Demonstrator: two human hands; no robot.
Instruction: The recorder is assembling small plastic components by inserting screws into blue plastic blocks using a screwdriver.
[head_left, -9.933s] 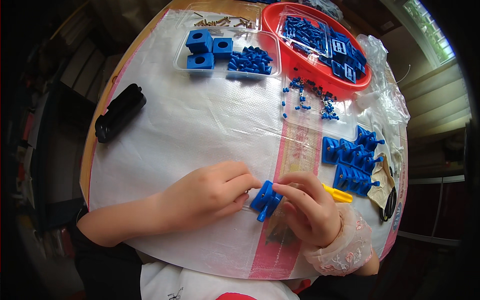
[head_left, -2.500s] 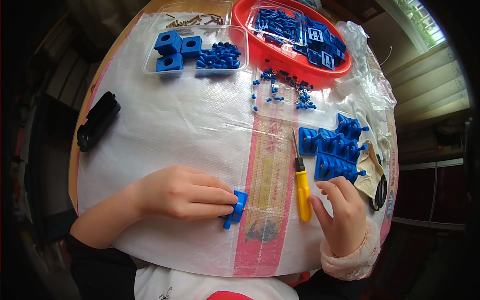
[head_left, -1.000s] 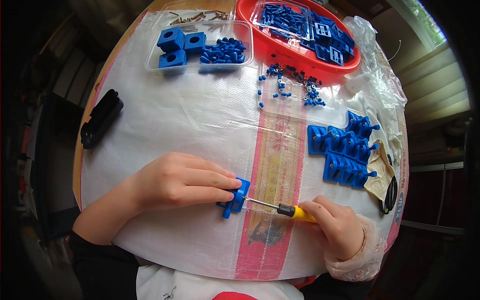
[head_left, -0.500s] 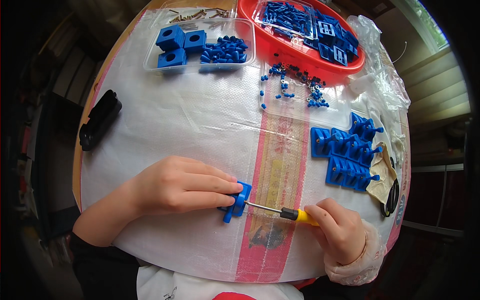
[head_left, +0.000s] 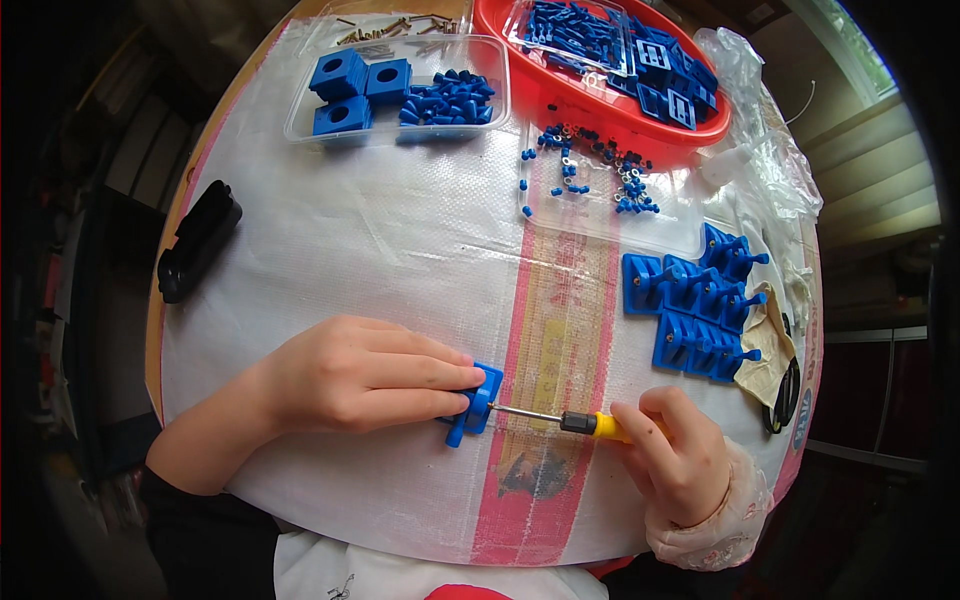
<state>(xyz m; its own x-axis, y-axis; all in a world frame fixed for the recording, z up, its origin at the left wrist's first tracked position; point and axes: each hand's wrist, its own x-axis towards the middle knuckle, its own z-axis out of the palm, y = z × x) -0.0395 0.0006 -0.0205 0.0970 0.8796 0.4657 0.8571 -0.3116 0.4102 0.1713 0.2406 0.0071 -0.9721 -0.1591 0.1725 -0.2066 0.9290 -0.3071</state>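
Note:
My left hand (head_left: 375, 375) lies over a small blue plastic assembly (head_left: 482, 405) with a square base and a lever-like knob, its fingers pressing the piece down on the table. In my right hand (head_left: 680, 455) is a screwdriver (head_left: 590, 424) with a yellow and black handle, gripped between thumb and fingers. The metal shaft points left, and its tip meets a small brass-coloured screw at the right side of the assembly. Part of the blue piece is hidden beneath my left fingers.
Several finished-looking blue assemblies (head_left: 695, 300) stand grouped at the right, beside scissors (head_left: 785, 390). At the back are a clear tub (head_left: 300, 125) of blue parts, a red basin (head_left: 715, 132) and a lid (head_left: 670, 232) with small fittings. A black case (head_left: 200, 240) lies left.
My right fingers have shifted slightly on the screwdriver handle, and the screwdriver has turned a little. My left hand and the blue assembly stay in place.

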